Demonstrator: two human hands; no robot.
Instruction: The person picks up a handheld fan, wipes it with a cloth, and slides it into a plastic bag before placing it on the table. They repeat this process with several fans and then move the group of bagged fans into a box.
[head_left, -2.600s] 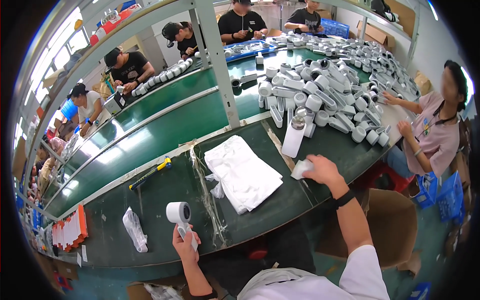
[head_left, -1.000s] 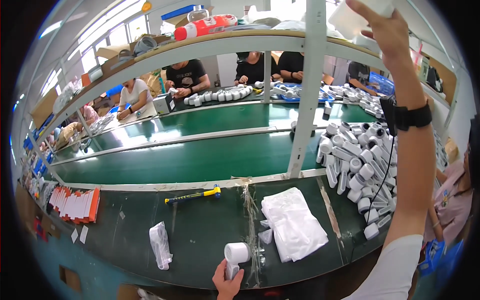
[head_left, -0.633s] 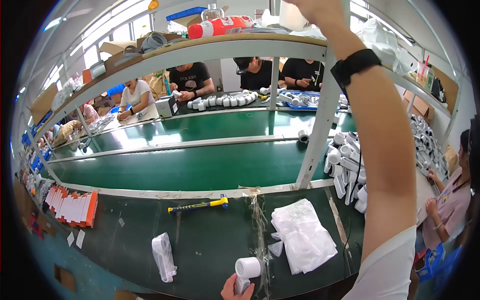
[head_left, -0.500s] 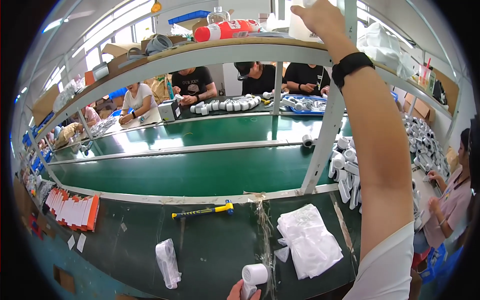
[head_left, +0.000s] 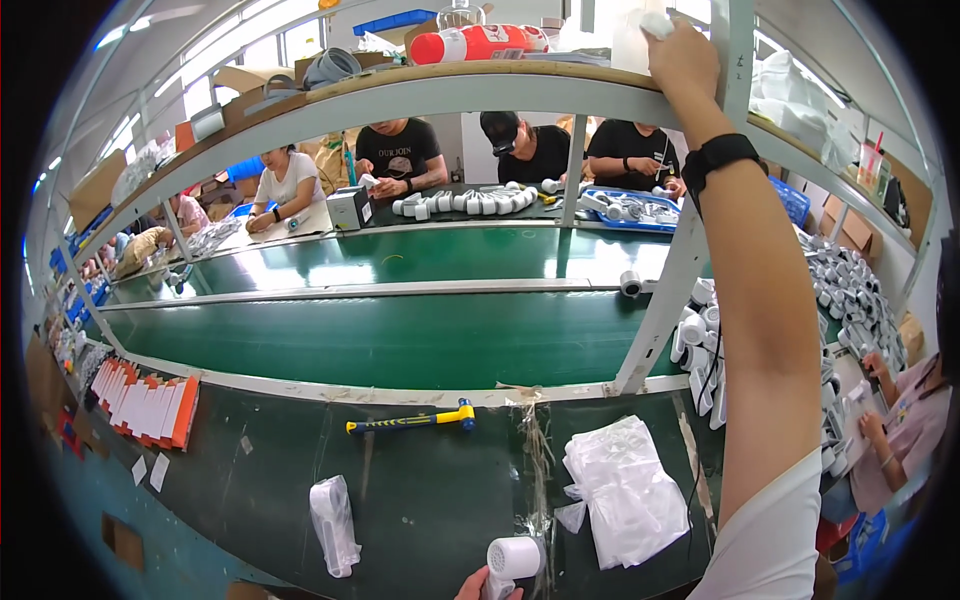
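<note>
Down at the near edge, the left hand (head_left: 474,584) has its fingers wrapped round the handle of a white round-headed device (head_left: 513,557), head up! Off to those fingers' left lies another such device in a clear bag (head_left: 335,526); to their right, a stack of white plastic bags (head_left: 628,495). Ahead of them, a yellow-and-blue hammer (head_left: 410,421) lies flat, and the green belt (head_left: 400,345) runs beyond. Up high, the right hand (head_left: 688,62) pinches a white wad (head_left: 657,25), a whitish bottle (head_left: 630,45) just left of its fingers; whether they grip that too, I can't tell. Farther left along the shelf (head_left: 470,92), a red bottle (head_left: 480,43) lies sideways
</note>
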